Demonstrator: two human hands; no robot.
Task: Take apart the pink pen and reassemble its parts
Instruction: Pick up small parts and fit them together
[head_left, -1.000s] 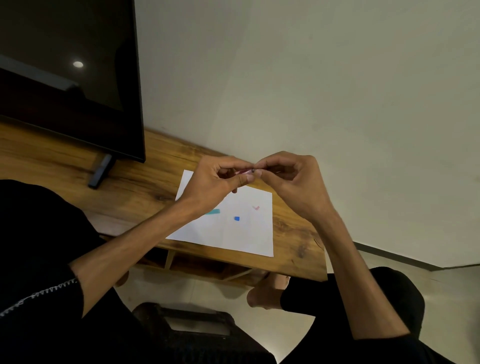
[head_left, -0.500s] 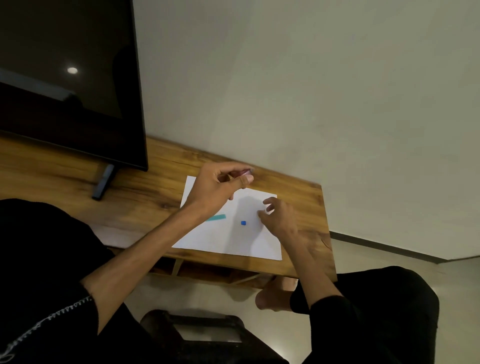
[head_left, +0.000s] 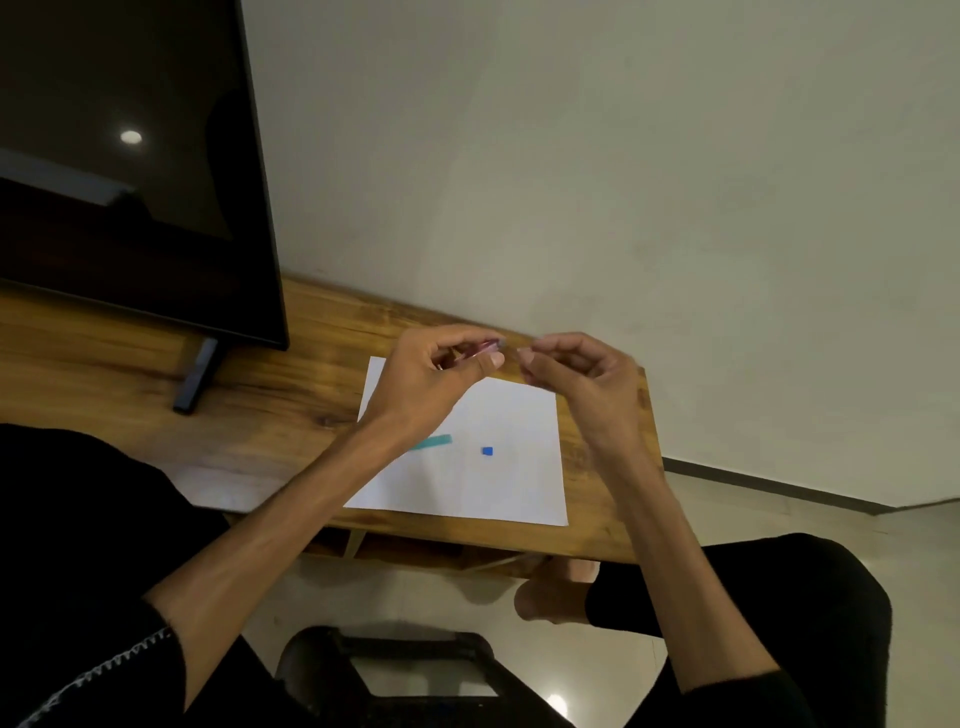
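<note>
My left hand (head_left: 431, 376) is raised over the white paper (head_left: 509, 488) and pinches the pink pen body (head_left: 487, 346), whose tip pokes out between thumb and forefinger. My right hand (head_left: 579, 382) hovers just to the right of it. Its thumb and forefinger are pinched together a short gap from the pen tip. What they pinch is hidden. A teal pen piece (head_left: 435, 442) and a small blue piece (head_left: 487, 451) lie on the paper below my hands.
The paper rests near the right end of a wooden table (head_left: 249, 421) against a pale wall. A black screen (head_left: 130, 182) with its foot (head_left: 195, 382) stands at the left. A dark stool (head_left: 395, 665) and my knees are below the table edge.
My right hand dropped to the paper where a small pink piece lay, then rose back beside the pen tip. That pink piece is gone from the paper. My left hand kept its grip.
</note>
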